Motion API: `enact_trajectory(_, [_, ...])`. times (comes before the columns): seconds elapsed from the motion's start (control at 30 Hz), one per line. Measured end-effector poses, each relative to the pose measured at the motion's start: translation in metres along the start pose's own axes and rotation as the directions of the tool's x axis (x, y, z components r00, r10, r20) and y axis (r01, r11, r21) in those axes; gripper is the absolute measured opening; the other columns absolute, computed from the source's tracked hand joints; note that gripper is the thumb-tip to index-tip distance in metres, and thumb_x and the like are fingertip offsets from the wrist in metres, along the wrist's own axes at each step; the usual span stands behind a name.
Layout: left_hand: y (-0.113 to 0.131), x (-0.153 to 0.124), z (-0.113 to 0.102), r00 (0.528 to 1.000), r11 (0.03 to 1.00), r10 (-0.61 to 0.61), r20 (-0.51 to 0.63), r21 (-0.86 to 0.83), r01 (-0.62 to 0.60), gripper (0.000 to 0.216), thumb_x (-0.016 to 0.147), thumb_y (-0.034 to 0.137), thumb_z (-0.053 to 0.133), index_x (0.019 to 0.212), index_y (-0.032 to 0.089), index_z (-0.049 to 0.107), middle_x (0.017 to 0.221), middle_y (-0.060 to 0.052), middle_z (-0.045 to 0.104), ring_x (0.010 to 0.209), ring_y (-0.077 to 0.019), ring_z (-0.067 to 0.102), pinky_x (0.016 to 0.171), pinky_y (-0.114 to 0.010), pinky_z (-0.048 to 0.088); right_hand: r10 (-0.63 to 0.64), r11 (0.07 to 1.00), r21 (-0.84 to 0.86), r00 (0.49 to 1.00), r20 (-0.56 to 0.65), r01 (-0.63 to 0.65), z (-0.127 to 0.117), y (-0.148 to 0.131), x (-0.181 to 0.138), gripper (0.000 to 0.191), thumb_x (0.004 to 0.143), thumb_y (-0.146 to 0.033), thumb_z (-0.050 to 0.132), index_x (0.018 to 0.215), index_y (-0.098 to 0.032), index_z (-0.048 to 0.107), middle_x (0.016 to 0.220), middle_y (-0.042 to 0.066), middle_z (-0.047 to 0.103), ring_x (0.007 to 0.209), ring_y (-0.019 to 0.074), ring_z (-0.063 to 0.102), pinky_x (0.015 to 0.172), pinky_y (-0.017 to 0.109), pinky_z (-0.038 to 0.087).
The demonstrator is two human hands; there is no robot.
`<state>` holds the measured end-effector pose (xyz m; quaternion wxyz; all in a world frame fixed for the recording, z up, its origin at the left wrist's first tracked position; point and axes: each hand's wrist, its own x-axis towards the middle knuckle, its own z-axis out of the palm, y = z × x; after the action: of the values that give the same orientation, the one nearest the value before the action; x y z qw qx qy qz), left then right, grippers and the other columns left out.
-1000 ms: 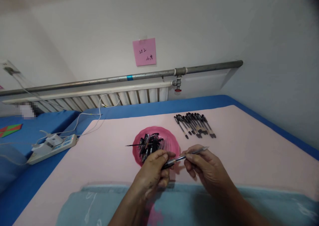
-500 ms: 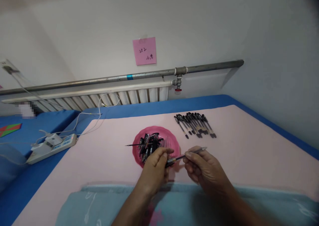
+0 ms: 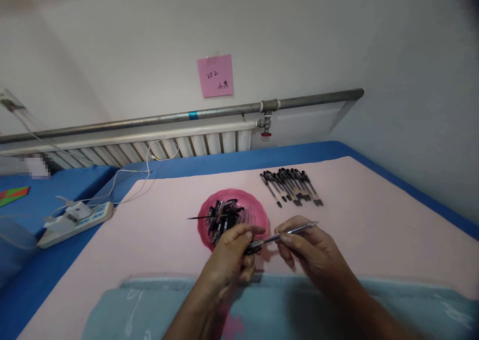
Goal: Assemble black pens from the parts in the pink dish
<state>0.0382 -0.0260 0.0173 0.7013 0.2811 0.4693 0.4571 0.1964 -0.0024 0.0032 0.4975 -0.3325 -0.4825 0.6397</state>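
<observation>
Both hands are on one pen (image 3: 275, 238), which lies tilted between them in front of the bowl. My left hand (image 3: 234, 250) is closed on its black capped end. With thumb and fingers, my right hand (image 3: 309, 245) pinches the clear barrel, whose pale end sticks out to the right. Just behind my left hand stands a pink bowl (image 3: 206, 200) with black pen parts (image 3: 223, 220) and clear tubes inside. A thin refill (image 3: 196, 217) juts over the bowl's left rim. Several pens with black caps (image 3: 290, 182) lie in a row behind my right hand.
Pink paper (image 3: 157, 235) covers the blue table (image 3: 299, 152), with a light-blue cloth (image 3: 179, 310) along the near edge. A power strip (image 3: 75, 225) with plugs and white cables lies at the left. Behind are a radiator (image 3: 209, 143) and a metal pipe (image 3: 314, 99).
My right fingers have shifted on the pen's barrel, and its pale end now reaches a little further right. My left hand keeps hold of the capped end. The camera view has shifted slightly.
</observation>
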Motion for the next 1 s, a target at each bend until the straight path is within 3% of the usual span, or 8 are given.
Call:
enact_trajectory(0.13, [0.001,0.000,0.000,1.000,0.999,0.018,-0.015,0.045,-0.017,0.038,0.069,0.042,0.060,0.093,0.013,0.058,0.043,0.010,0.038,0.031,-0.0026,0.022,0.032,-0.017,0.016,-0.016,0.999,-0.035,1.000,-0.002,0.016,0.000,0.002,0.001,0.015,0.074,-0.031,0.067,0.075,-0.019,0.058,0.050,-0.004,0.054,0.045,0.0117,0.049,0.040,0.023,0.038])
enact_trajectory(0.3, [-0.002,0.000,0.001,0.982,0.959,0.167,-0.084,0.245,-0.142,0.033,0.080,0.041,0.049,0.098,0.016,0.060,0.044,0.008,0.039,0.033,-0.0051,0.029,0.036,-0.019,0.022,0.045,0.991,0.127,0.997,-0.055,-0.038,0.006,0.009,0.002,0.018,0.073,-0.031,0.068,0.071,-0.019,0.055,0.044,-0.005,0.051,0.038,0.0093,0.045,0.034,0.020,0.033])
enact_trajectory(0.47, [-0.005,-0.004,0.003,0.875,0.776,0.479,-0.069,0.501,-0.385,0.026,0.083,0.032,0.049,0.098,0.019,0.066,0.067,-0.002,0.060,0.060,-0.0131,0.053,0.058,-0.024,0.041,0.167,0.956,0.269,0.974,-0.156,-0.120,0.013,0.010,0.002,0.024,0.065,-0.030,0.075,0.066,-0.018,0.055,0.047,-0.005,0.055,0.037,0.0071,0.044,0.032,0.017,0.031])
enact_trajectory(0.57, [-0.006,-0.003,0.001,0.827,0.708,0.561,-0.035,0.538,-0.457,0.025,0.082,0.028,0.051,0.100,0.020,0.066,0.089,-0.006,0.066,0.081,-0.0167,0.058,0.074,-0.026,0.043,0.266,0.921,0.345,0.939,-0.220,-0.180,0.018,0.009,0.002,0.028,0.058,-0.029,0.079,0.062,-0.017,0.053,0.050,-0.003,0.057,0.038,0.0063,0.042,0.031,0.016,0.030])
enact_trajectory(0.67, [-0.004,0.001,-0.005,0.891,0.845,0.445,-0.086,0.370,-0.386,0.029,0.082,0.036,0.052,0.105,0.021,0.062,0.086,-0.004,0.064,0.060,-0.0128,0.057,0.052,-0.024,0.044,0.302,0.895,0.404,0.924,-0.235,-0.190,0.023,0.010,0.003,0.028,0.055,-0.026,0.079,0.060,-0.017,0.053,0.050,-0.004,0.056,0.038,0.0059,0.042,0.031,0.015,0.029])
enact_trajectory(0.77, [0.000,0.005,-0.007,0.935,0.945,0.328,-0.134,0.029,-0.327,0.037,0.081,0.045,0.052,0.107,0.019,0.057,0.076,-0.001,0.059,0.043,-0.0087,0.048,0.034,-0.020,0.034,0.283,0.884,0.439,0.930,-0.234,-0.159,0.026,0.012,0.002,0.025,0.056,-0.023,0.078,0.061,-0.017,0.054,0.049,-0.005,0.053,0.041,0.0071,0.044,0.032,0.016,0.030])
enact_trajectory(0.87, [0.002,0.006,-0.005,0.953,0.928,0.270,-0.140,-0.225,-0.296,0.034,0.077,0.040,0.060,0.099,0.014,0.060,0.072,-0.002,0.060,0.053,-0.0096,0.055,0.045,-0.020,0.044,0.230,0.898,0.428,0.940,-0.253,-0.105,0.028,0.015,0.001,0.023,0.057,-0.024,0.077,0.064,-0.018,0.056,0.051,-0.004,0.055,0.045,0.0087,0.047,0.035,0.016,0.032])
enact_trajectory(1.0, [0.001,0.006,-0.004,0.965,0.914,0.223,-0.135,-0.314,-0.255,0.028,0.070,0.027,0.070,0.092,0.010,0.063,0.065,-0.003,0.061,0.056,-0.0086,0.056,0.052,-0.019,0.047,0.181,0.943,0.316,0.956,-0.231,-0.102,0.020,0.016,0.001,0.019,0.063,-0.029,0.074,0.067,-0.018,0.058,0.051,-0.003,0.056,0.046,0.0106,0.050,0.039,0.020,0.037])
